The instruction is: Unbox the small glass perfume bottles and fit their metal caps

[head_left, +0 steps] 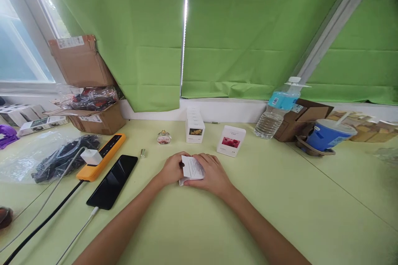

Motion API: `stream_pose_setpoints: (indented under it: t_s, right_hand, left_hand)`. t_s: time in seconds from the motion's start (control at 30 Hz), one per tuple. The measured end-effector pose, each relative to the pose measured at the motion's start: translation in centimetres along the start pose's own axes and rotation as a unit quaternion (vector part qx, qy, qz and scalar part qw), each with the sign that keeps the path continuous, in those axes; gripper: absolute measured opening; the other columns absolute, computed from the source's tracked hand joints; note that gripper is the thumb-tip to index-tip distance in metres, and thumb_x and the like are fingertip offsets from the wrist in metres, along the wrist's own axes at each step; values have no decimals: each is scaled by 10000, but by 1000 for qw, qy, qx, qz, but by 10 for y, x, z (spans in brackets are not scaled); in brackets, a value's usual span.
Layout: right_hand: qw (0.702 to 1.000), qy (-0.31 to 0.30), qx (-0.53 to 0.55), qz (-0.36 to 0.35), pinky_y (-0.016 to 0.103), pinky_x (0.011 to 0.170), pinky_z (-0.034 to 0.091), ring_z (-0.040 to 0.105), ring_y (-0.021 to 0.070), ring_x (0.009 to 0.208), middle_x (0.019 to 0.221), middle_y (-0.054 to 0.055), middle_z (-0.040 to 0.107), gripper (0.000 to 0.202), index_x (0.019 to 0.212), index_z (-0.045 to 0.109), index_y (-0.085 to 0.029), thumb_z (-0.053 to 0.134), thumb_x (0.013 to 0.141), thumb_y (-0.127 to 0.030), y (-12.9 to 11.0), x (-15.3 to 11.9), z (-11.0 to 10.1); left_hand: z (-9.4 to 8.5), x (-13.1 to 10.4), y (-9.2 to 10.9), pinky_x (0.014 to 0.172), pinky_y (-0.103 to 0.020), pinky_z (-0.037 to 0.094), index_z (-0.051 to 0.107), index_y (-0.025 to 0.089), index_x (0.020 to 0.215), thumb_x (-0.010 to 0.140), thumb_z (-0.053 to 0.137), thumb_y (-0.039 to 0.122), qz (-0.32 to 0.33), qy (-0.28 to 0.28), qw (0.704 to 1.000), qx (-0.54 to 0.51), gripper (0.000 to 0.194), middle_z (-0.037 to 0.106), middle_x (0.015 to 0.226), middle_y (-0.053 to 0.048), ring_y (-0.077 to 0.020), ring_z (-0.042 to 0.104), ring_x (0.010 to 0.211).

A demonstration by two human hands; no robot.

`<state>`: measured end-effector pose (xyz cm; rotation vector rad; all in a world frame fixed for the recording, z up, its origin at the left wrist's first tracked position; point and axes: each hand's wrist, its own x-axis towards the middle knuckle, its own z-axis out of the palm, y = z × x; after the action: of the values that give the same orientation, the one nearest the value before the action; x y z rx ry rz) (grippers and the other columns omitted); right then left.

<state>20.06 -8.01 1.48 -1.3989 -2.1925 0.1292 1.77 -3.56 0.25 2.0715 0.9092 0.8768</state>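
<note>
Short of the far edge of the table [199, 227], gripping a white text-printed carton [194, 168] between curled left hand [171, 169] and right hand [215, 176], with glass perfume bottle [163, 138] and red-pictured box [231, 142] nearer that edge.

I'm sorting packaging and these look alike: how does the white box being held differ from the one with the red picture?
The held box is between the left hand and right hand; the red-picture box is on the table, untouched. The held box shows lines of small print, the red-picture box a red picture with little text. Both are white.
</note>
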Motion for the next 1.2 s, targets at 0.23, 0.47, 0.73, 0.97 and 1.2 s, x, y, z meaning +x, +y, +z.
stream_pose_setpoints:
  t_s: [0.23,0.47,0.73,0.97,1.2]
  right_hand:
    - [1000,-2,4,-3,435,898,402,567,287,1012,1075,74,622,753,1160,547,-273,716,576,-717,2,1,-1]
    - [1000,11,-25,11,440,886,410,566,295,1017,1096,80,616,758,1202,535,-276,696,606,-715,9,1,-1]
    - [1000,3,-23,-1,438,898,408,574,283,1004,1070,69,624,738,1175,552,-277,695,602,-720,10,1,-2]
    - [999,36,-4,22,423,895,437,570,283,1049,1131,70,618,755,1220,531,-270,704,618,-692,22,2,-2]
    - [994,56,72,68,427,892,455,563,291,1054,1163,63,598,741,1223,538,-288,738,606,-647,31,0,-6]
  left_hand:
    - [-2,-1,2,667,-211,458,659,188,1000,639,580,109,-11,-6,1000,-12,378,657,947,-21,-141,590,781]
    - [-3,-1,4,645,-227,440,658,194,991,616,574,107,-24,-7,999,25,394,647,886,-16,-151,565,753]
    - [-1,0,0,670,-235,448,685,181,930,634,599,111,-8,-10,1000,-20,316,627,885,-18,-151,572,771]
    - [-3,3,-3,653,-224,468,677,164,880,745,605,184,5,23,995,-101,154,569,954,-53,-155,579,853]
    - [-6,5,-8,613,-225,455,700,207,959,760,676,374,-24,121,988,-94,261,629,975,-52,-171,586,880]
